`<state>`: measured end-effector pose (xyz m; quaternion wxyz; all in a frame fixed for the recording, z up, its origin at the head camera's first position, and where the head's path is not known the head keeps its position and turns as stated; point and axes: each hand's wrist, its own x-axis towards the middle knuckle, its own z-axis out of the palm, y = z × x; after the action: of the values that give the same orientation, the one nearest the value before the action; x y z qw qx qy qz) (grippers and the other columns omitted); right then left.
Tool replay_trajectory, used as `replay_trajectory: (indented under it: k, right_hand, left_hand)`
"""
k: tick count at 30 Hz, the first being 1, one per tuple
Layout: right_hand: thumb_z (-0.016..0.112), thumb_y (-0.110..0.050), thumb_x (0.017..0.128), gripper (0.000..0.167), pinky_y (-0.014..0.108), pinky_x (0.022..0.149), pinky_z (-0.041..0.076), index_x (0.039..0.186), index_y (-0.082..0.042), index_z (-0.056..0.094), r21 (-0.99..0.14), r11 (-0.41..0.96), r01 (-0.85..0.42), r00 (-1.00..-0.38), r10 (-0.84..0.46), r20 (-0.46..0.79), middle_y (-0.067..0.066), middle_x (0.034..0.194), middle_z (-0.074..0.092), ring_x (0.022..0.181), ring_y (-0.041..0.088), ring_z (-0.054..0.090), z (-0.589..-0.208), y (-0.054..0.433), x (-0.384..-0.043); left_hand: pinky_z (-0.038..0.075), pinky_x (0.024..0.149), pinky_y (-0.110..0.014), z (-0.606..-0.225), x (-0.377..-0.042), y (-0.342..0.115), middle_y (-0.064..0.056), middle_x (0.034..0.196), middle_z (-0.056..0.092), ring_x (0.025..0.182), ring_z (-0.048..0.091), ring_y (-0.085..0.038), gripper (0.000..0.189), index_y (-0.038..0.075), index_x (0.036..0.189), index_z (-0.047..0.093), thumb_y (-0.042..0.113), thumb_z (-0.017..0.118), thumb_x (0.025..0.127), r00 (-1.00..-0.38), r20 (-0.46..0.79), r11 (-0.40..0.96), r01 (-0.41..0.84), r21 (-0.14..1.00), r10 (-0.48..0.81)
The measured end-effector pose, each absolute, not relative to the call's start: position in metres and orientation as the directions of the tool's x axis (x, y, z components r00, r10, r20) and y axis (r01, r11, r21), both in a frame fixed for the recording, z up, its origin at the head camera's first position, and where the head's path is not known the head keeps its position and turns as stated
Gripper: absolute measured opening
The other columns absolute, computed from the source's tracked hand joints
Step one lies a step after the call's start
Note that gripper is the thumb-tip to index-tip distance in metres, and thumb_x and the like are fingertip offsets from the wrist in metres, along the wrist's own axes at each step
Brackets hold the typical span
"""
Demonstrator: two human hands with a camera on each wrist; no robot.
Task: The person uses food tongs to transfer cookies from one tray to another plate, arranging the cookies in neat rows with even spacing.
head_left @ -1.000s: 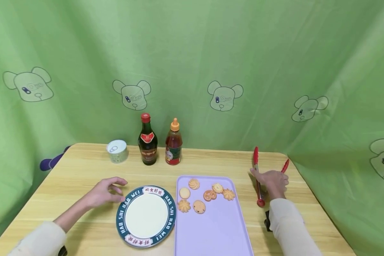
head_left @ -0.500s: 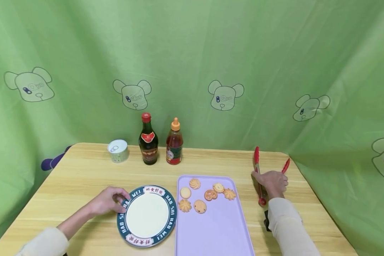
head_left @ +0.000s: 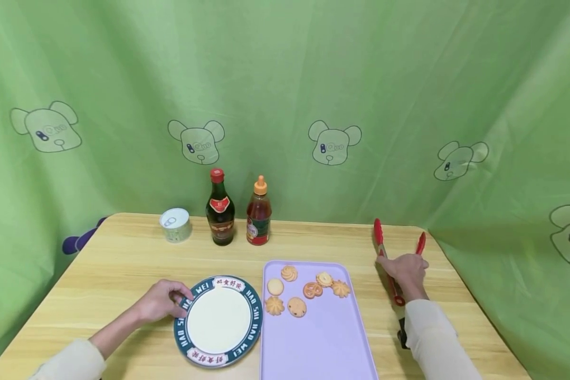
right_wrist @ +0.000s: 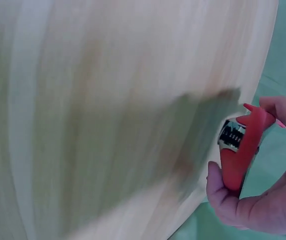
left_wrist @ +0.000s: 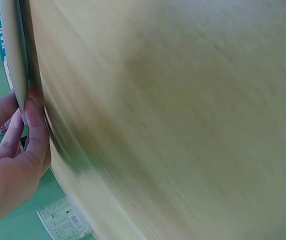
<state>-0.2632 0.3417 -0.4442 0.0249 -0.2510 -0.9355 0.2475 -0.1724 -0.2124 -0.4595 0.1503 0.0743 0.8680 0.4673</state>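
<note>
The left hand point(head_left: 160, 302) pinches the left rim of the plate point(head_left: 218, 320) between thumb and fingers, just left of the lilac tray point(head_left: 318, 343) with its cookies point(head_left: 296, 306) on the counter point(head_left: 313, 240). Over on the far right, the right hand point(head_left: 408, 272) curls its fingers round the red-handled tongs point(right_wrist: 244, 155), whose red tips stand apart, pointing toward the green curtain point(head_left: 275, 63).
</note>
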Motion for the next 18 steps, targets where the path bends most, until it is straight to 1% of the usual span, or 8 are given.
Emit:
replay_trajectory:
  k: [2,3,5,8,9,11,14,18]
  right_hand:
    - [0.065,-0.048,0.077,0.057,0.036,0.057,0.038,0.08,0.009,0.055,-0.481,0.759,0.439,-0.881,0.47,-0.062,0.028,0.096,0.037,0.08,0.034,0.04,-0.443,0.342,-0.263]
    - [0.065,-0.048,0.077,0.061,0.036,0.057,0.039,0.084,0.011,0.053,-0.486,0.761,0.429,-0.884,0.464,-0.053,0.029,0.097,0.036,0.079,0.034,0.041,-0.442,0.343,-0.263]
    - [0.064,-0.05,0.077,0.072,0.039,0.059,0.041,0.095,0.018,0.049,-0.491,0.773,0.401,-0.895,0.446,-0.029,0.032,0.1,0.036,0.08,0.036,0.041,-0.439,0.343,-0.264]
    - [0.064,-0.055,0.077,0.091,0.045,0.067,0.044,0.113,0.024,0.037,-0.493,0.792,0.361,-0.91,0.415,0.001,0.038,0.108,0.037,0.085,0.039,0.042,-0.437,0.343,-0.264]
    - [0.064,-0.057,0.077,0.096,0.047,0.069,0.044,0.118,0.025,0.033,-0.494,0.797,0.347,-0.915,0.404,0.009,0.039,0.11,0.036,0.087,0.04,0.042,-0.437,0.343,-0.263]
    - [0.064,-0.059,0.077,0.102,0.049,0.073,0.045,0.123,0.026,0.03,-0.497,0.804,0.326,-0.922,0.386,0.019,0.04,0.115,0.036,0.09,0.041,0.042,-0.436,0.343,-0.263]
    - [0.065,-0.06,0.075,0.102,0.046,0.071,0.046,0.123,0.023,0.031,-0.517,0.801,0.303,-0.925,0.377,0.04,0.038,0.117,0.036,0.09,0.039,0.043,-0.433,0.344,-0.261]
    - [0.069,-0.06,0.073,0.091,0.037,0.06,0.045,0.114,0.016,0.042,-0.526,0.816,0.239,-0.937,0.335,0.095,0.03,0.106,0.046,0.084,0.034,0.048,-0.426,0.345,-0.257]
  left_hand:
    - [0.045,0.06,-0.022,-0.459,-0.172,-0.212,-0.007,0.078,0.056,0.074,0.05,-0.018,0.034,0.0,0.095,0.067,-0.002,0.078,0.063,-0.943,-0.194,0.554,-0.012,0.832,0.27]
    - [0.045,0.06,-0.022,-0.459,-0.172,-0.212,-0.007,0.078,0.056,0.074,0.05,-0.018,0.033,0.0,0.095,0.067,-0.002,0.078,0.063,-0.943,-0.195,0.554,-0.014,0.833,0.27]
    - [0.045,0.06,-0.022,-0.46,-0.172,-0.213,-0.007,0.078,0.056,0.075,0.05,-0.018,0.034,0.0,0.095,0.067,-0.002,0.078,0.064,-0.942,-0.194,0.554,-0.011,0.832,0.272]
    - [0.046,0.061,-0.022,-0.46,-0.172,-0.213,-0.007,0.078,0.056,0.075,0.05,-0.018,0.034,-0.001,0.096,0.067,-0.002,0.078,0.064,-0.942,-0.191,0.55,-0.008,0.835,0.277]
    - [0.046,0.061,-0.022,-0.46,-0.172,-0.213,-0.007,0.079,0.056,0.075,0.05,-0.018,0.035,-0.001,0.096,0.067,-0.002,0.078,0.063,-0.941,-0.19,0.548,-0.006,0.837,0.28]
    - [0.046,0.061,-0.022,-0.461,-0.173,-0.214,-0.007,0.079,0.056,0.075,0.05,-0.018,0.035,-0.001,0.096,0.066,-0.002,0.078,0.063,-0.94,-0.188,0.544,-0.002,0.839,0.285]
    - [0.047,0.061,-0.021,-0.461,-0.173,-0.214,-0.007,0.079,0.056,0.075,0.051,-0.018,0.036,-0.001,0.096,0.066,-0.002,0.078,0.063,-0.939,-0.187,0.542,0.0,0.841,0.289]
    - [0.047,0.061,-0.021,-0.46,-0.173,-0.213,-0.007,0.079,0.056,0.075,0.05,-0.018,0.036,-0.001,0.097,0.066,-0.002,0.078,0.063,-0.939,-0.194,0.545,-0.008,0.838,0.285]
